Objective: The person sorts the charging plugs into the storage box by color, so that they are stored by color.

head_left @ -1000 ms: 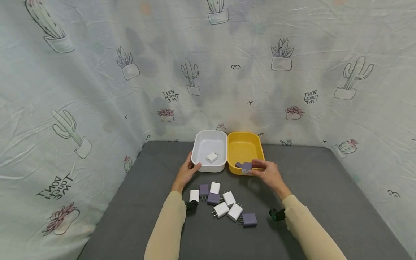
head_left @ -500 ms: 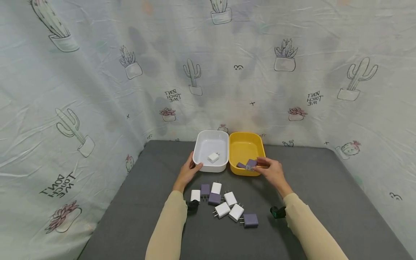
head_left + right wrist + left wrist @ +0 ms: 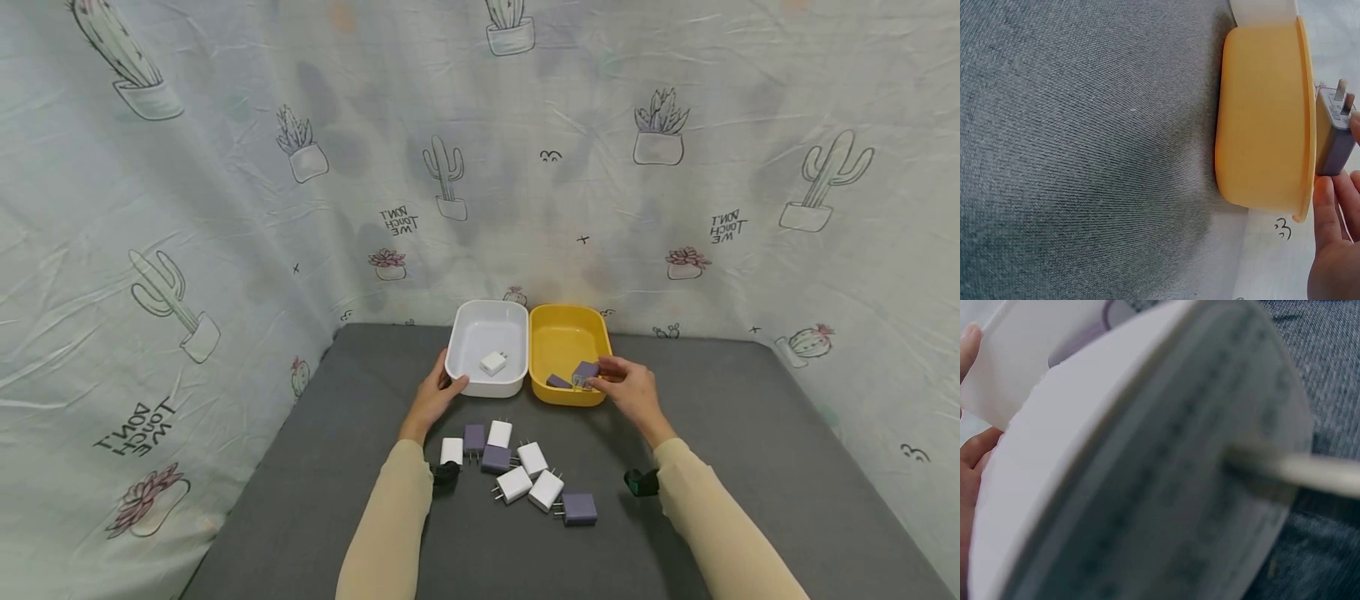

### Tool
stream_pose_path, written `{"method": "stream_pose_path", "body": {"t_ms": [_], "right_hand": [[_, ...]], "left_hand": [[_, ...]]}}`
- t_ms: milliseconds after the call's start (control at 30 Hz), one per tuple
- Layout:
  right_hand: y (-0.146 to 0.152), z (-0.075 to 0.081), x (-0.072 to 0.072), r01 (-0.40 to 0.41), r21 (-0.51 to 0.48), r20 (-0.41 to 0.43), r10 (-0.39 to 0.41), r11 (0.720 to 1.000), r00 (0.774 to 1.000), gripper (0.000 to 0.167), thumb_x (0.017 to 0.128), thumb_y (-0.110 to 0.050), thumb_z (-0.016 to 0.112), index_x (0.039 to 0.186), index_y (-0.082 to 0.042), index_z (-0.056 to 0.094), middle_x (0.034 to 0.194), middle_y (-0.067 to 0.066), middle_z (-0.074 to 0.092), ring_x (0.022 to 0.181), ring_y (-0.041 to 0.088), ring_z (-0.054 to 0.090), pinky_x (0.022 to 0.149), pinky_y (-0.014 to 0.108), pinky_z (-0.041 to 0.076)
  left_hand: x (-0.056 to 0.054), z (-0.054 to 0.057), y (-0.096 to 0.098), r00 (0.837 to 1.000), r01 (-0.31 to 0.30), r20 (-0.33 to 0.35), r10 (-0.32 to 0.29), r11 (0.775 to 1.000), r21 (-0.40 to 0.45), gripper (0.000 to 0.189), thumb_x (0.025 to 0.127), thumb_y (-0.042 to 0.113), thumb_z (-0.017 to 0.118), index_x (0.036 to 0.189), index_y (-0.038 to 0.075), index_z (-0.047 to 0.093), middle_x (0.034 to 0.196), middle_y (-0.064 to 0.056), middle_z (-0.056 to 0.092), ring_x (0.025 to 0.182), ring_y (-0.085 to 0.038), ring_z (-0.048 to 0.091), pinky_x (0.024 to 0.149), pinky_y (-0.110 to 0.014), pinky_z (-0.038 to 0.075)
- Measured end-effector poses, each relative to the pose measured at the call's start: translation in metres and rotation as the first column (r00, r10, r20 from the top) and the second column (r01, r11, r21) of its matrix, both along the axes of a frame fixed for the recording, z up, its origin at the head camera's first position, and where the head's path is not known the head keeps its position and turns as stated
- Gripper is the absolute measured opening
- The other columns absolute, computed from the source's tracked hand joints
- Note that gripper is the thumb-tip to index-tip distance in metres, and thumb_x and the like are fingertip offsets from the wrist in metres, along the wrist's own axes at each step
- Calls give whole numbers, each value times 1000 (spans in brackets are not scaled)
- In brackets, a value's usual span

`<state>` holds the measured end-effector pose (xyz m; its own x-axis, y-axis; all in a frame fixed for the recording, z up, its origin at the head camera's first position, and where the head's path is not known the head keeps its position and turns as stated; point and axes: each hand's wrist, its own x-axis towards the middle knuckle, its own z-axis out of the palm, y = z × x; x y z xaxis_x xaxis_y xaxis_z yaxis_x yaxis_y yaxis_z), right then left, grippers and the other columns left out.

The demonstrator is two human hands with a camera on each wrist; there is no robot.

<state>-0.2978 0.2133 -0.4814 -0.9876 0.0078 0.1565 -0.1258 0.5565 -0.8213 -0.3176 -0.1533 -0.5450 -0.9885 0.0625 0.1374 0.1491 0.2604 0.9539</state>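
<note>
My right hand (image 3: 632, 393) pinches a purple plug-in charger (image 3: 587, 369) over the near right part of the yellow bin (image 3: 566, 335). In the right wrist view this charger (image 3: 1335, 134) sits just above the rim, its prongs pointing up. Another purple charger (image 3: 558, 381) lies inside the yellow bin. My left hand (image 3: 431, 400) grips the white bin (image 3: 483, 388) at its near left corner, thumb at the rim and fingers along the outer side. One white charger (image 3: 492, 362) lies in that bin. In the left wrist view a blurred white charger (image 3: 1172, 456) fills the foreground.
Several white and purple chargers lie loose on the grey tabletop (image 3: 300, 500) in front of the bins, including a white charger (image 3: 546, 490) and a purple charger (image 3: 579, 508). The two bins stand side by side. A cactus-print curtain (image 3: 517, 192) hangs behind the table.
My right hand has shifted slightly right with the purple charger, which has turned a little in the fingers above the yellow bin. The left hand stays at the white bin.
</note>
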Motion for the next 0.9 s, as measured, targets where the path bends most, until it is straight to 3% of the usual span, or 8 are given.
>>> {"method": "stream_pose_path", "body": {"t_ms": [100,267,400,633,733,900], "right_hand": [[0,-2,-1,15,4,-8,-15,1000,1000,51,86,-21,76,130,-1,60,122,20,67,109,33,66,92,42,55],[0,-4,-3,42,-21,-2,-42,999,999,50,86,-22,76,129,-1,61,122,19,67,109,31,66,92,41,55],[-1,-4,-5,60,-43,6,-60,997,998,50,86,-22,76,130,-2,61,123,18,67,110,30,66,93,42,55],[-2,-5,-3,88,-67,-6,-89,994,996,50,87,-26,75,129,-2,61,123,18,67,111,30,65,92,37,55],[-2,-5,-2,116,-85,-14,-117,990,993,48,88,-28,73,128,-4,63,121,14,68,109,27,66,84,25,57],[-1,-3,0,131,-85,-37,-135,988,990,44,90,-30,71,127,-6,64,119,12,70,107,25,66,71,9,50]], "left_hand": [[1,3,0,1000,9,4,-9,1000,6,82,93,32,67,158,25,17,158,-15,31,146,-32,32,116,-52,32],[8,21,-1,997,56,40,-58,997,51,83,94,25,67,158,19,15,159,-20,26,147,-37,27,116,-55,28],[14,30,-1,995,76,68,-78,997,30,84,95,26,65,158,19,10,160,-19,23,148,-37,24,117,-53,29],[15,30,-1,994,83,65,-85,996,23,83,95,25,64,158,20,10,161,-19,22,148,-36,24,117,-52,29],[15,29,-1,995,77,65,-78,997,24,83,95,25,65,158,20,10,160,-19,23,147,-37,25,117,-53,29],[15,30,-1,996,63,64,-65,998,26,84,95,25,66,158,18,11,160,-18,24,147,-37,26,116,-53,30]]}}
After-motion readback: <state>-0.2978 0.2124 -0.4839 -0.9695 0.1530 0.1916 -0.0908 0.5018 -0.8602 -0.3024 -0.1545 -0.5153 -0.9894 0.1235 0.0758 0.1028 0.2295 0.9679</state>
